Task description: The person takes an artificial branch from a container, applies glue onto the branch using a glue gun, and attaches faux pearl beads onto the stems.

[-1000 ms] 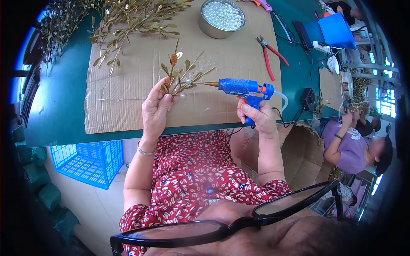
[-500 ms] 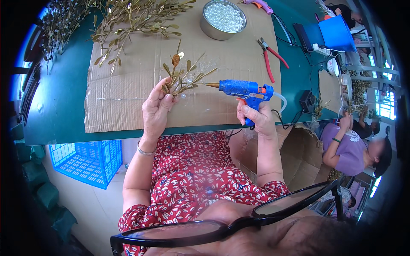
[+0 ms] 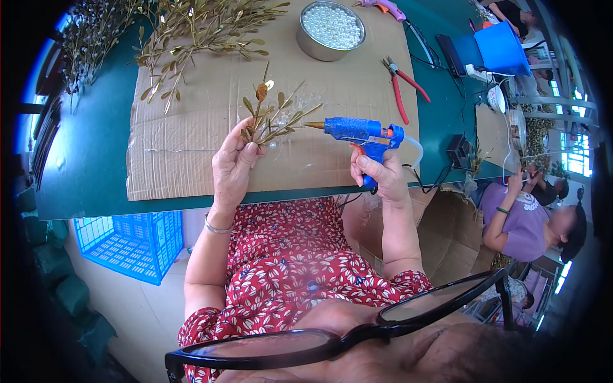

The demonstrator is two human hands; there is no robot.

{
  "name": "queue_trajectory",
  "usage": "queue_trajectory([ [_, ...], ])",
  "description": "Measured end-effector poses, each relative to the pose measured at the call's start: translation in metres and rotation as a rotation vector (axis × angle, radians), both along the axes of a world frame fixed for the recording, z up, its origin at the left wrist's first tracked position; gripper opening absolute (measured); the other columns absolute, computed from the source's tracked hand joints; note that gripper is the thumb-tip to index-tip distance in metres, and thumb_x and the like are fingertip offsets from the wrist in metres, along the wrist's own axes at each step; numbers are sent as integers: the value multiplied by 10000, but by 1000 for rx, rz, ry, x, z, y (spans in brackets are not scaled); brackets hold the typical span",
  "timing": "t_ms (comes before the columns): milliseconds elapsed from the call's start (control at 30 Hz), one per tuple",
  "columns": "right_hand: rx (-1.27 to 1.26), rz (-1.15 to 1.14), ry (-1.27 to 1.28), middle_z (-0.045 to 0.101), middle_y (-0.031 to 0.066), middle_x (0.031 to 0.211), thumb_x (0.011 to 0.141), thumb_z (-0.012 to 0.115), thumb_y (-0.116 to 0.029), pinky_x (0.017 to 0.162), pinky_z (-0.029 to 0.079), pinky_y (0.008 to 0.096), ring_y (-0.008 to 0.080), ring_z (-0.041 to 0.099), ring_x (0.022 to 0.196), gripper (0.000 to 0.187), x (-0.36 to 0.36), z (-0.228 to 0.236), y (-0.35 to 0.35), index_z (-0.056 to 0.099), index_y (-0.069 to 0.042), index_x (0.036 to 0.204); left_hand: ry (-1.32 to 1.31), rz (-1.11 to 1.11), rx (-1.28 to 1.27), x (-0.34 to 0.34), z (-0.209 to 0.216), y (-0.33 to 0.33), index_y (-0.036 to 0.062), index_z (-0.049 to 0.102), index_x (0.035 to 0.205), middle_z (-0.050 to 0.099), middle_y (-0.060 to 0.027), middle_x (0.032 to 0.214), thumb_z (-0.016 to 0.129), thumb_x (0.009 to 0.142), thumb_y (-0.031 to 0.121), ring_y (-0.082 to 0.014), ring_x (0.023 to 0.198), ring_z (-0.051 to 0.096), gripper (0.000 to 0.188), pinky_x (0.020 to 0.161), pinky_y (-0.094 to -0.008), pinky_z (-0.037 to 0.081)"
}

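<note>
Left hand (image 3: 235, 158): pinching gold-leafed sprig (image 3: 262, 125)
Right hand (image 3: 380, 172): gripping blue glue gun (image 3: 359, 130)
Nozzle (image 3: 314, 125): near sprig, contact unclear
Change: barely any; seemingly paused mid-step

Gold-leaved sprig (image 3: 281, 126), 11 o'clock: stem base hidden in the left hand (image 3: 234, 161); whether the pale bead (image 3: 272, 145) just beside it touches, too small to tell. Blue glue gun (image 3: 357, 129), 1 o'clock: handle largely covered by the right hand (image 3: 384, 173); tip too small to show any glue. Gold branches (image 3: 188, 52), 11 o'clock, farther out: cut off by the upper edge. Lilac tool (image 3: 392, 9), 1 o'clock: likewise cut off. Blue crate (image 3: 121, 258), 8 o'clock: upper part hidden beneath the worktop (image 3: 89, 166). Cardboard box (image 3: 450, 223), 4 o'clock: partly hidden by the same worktop. Co-worker in purple (image 3: 518, 223), 3 o'clock: face blurred; item at the hands too small to tell.
</note>
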State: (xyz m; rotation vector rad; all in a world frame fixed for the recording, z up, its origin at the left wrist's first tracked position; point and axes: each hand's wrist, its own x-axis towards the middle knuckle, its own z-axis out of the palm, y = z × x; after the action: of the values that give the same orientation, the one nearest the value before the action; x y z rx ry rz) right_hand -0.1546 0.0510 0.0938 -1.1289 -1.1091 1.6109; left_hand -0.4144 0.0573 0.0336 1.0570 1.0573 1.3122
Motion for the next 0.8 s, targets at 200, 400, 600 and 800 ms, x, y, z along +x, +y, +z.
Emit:
queue_trajectory([
  [200, 2, 69, 13, 555, 35, 696, 837, 627, -223, 489, 386, 220, 87, 507, 523, 296, 4, -4, -2, 573, 13, 1007, -50, -11, -21, -2, 0, 1, -41, 421, 1308, 550, -14, 884, 470, 929, -12, -43, 723, 487, 383, 600, -160, 378],
  [400, -11, -17, 194, 545, 53, 782, 859, 595, -283, 484, 382, 228, 88, 491, 547, 412, -1, 10, 9, 481, 11, 1123, -235, 29, -15, -6, -4, 2, -21, 458, 1275, 561, -35, 926, 458, 937, 0, -56, 721, 459, 338, 577, -179, 348],
  [600, -122, -39, -21, 580, 9, 816, 800, 712, -175, 563, 416, 203, 72, 534, 682, 329, 21, -12, 36, 576, 6, 1039, -550, 87, -46, -10, -8, 9, 15, 510, 1228, 564, -36, 897, 454, 949, 39, -62, 665, 409, 285, 534, -180, 284],
  [800, -62, -78, -230, 628, 44, 850, 784, 732, -174, 601, 466, 196, 69, 568, 695, 326, 17, -32, 61, 583, 9, 1010, -548, 84, -38, -6, -6, 11, 15, 507, 1234, 556, -34, 894, 458, 949, 44, -67, 659, 405, 291, 537, -186, 292],
])
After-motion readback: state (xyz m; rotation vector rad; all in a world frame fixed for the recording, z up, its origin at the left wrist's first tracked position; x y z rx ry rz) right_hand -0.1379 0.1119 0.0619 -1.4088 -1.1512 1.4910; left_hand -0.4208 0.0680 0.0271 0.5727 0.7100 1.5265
